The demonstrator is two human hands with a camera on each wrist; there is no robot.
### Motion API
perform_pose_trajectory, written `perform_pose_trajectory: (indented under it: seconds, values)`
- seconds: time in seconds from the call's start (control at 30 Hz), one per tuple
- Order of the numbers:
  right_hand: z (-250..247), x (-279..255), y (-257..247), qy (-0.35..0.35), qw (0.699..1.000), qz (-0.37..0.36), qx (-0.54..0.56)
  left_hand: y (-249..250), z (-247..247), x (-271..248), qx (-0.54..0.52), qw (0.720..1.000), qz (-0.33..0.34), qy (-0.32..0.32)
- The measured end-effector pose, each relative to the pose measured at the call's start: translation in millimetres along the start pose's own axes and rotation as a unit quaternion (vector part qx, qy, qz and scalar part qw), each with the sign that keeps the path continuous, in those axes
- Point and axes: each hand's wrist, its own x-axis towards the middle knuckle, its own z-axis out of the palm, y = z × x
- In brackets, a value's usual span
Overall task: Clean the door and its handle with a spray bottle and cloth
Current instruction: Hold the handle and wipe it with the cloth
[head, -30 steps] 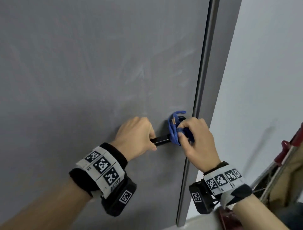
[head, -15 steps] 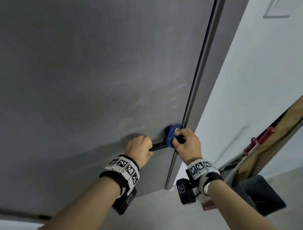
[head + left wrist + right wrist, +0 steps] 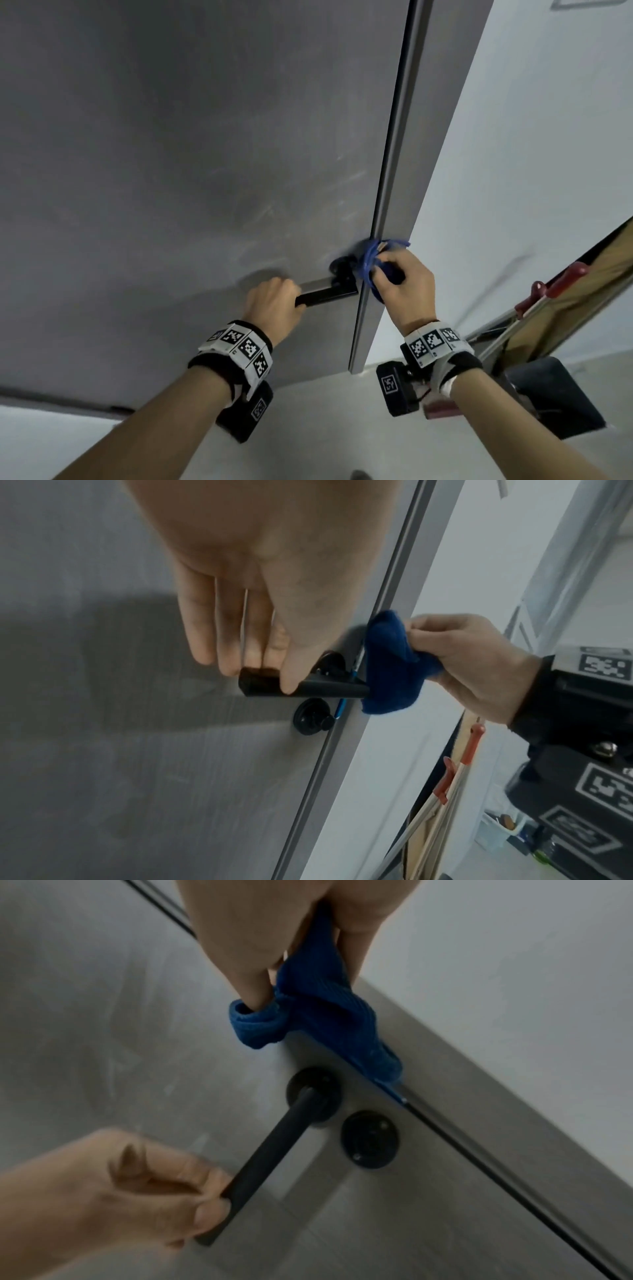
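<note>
The grey door [image 3: 171, 154] fills the left of the head view, with a black lever handle [image 3: 329, 293] near its right edge. My left hand [image 3: 274, 303] grips the free end of the handle [image 3: 318, 692], fingers curled round it [image 3: 219, 1204]. My right hand [image 3: 400, 284] holds a bunched blue cloth [image 3: 370, 265] against the door edge just right of the handle's round base [image 3: 313, 1093]. The cloth [image 3: 390, 669] hangs over the handle's inner end in the left wrist view. In the right wrist view the cloth [image 3: 325, 1012] is pinched between fingers and thumb. No spray bottle shows.
A black round lock plate [image 3: 369, 1139] sits beside the handle base. The door's metal edge strip [image 3: 387, 178] runs up beside a white wall [image 3: 531, 154]. Red-capped tool handles [image 3: 555, 277] and a dark dustpan [image 3: 555, 394] lean at the lower right.
The head view has pulled back and tilted. My right hand has slid the cloth off the handle base to the door edge, uncovering the base. My left hand still grips the handle's end.
</note>
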Motion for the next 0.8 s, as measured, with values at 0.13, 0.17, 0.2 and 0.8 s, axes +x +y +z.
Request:
perform_pose_trajectory:
  seconds: [0.13,0.17,0.2,0.8]
  values:
    - [36.2,14.1,-9.6,-0.071,0.979,-0.141,-0.127,0.3,9.0,5.0,-0.053,0.998,-0.007,-0.014]
    - [40.7,15.3,-8.1,-0.078,0.969,-0.17,-0.162,-0.2,10.9,6.2,-0.06,0.998,-0.011,-0.018]
    - [42.0,16.8,-5.0,-0.083,0.961,-0.192,-0.183,-1.1,12.0,7.7,-0.066,0.998,-0.015,-0.02]
    - [54.1,17.4,1.3,-0.094,0.926,-0.297,-0.212,-1.6,17.4,7.8,-0.086,0.996,-0.006,0.007]
